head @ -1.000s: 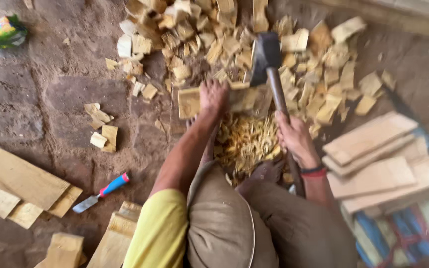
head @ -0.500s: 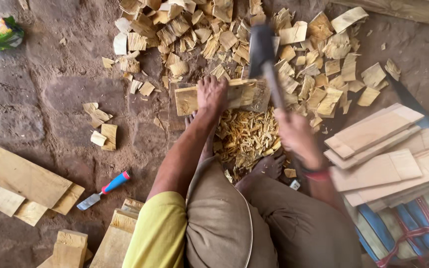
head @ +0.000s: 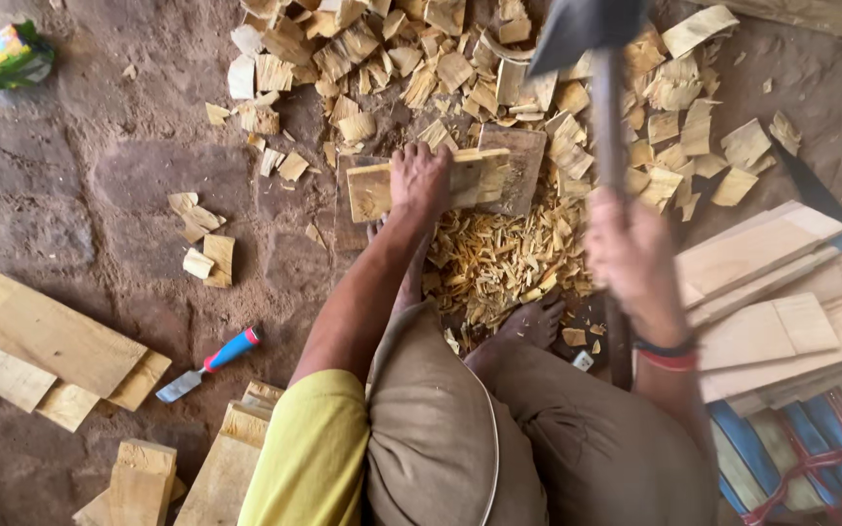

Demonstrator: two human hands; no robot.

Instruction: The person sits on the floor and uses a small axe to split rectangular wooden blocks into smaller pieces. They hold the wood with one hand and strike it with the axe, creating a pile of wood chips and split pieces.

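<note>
From where I watch, the far left of the earthen floor (head: 70, 185) carries a green packet (head: 7, 56) in its top left corner and flat boards (head: 46, 346) by its left edge, both unchanged from half a second ago. A blue-and-red-handled chisel (head: 211, 362) lies just right of those boards, in the same place as before.

Toward the middle, my left hand (head: 419, 180) is clenched over the top of a pale wood slab (head: 421, 183), pinning it on edge against a darker chopping block (head: 514, 166). That hold has not shifted since the earlier frame. Below the slab a heap of yellow shavings (head: 504, 263) spreads over the ground, with a bare foot (head: 533, 321) at its lower edge. Above it lies a wide scatter of wood chips (head: 460, 58).

Further right, my right hand (head: 631, 248) is wrapped tight around the handle of a hatchet (head: 587, 24). It has risen since the earlier frame: the dark head now sits at the top edge of the view, well above the slab, and hand and handle are blurred. At the right edge of the floor a stack of planks (head: 782, 292) rests on a striped cloth (head: 811, 438).
</note>
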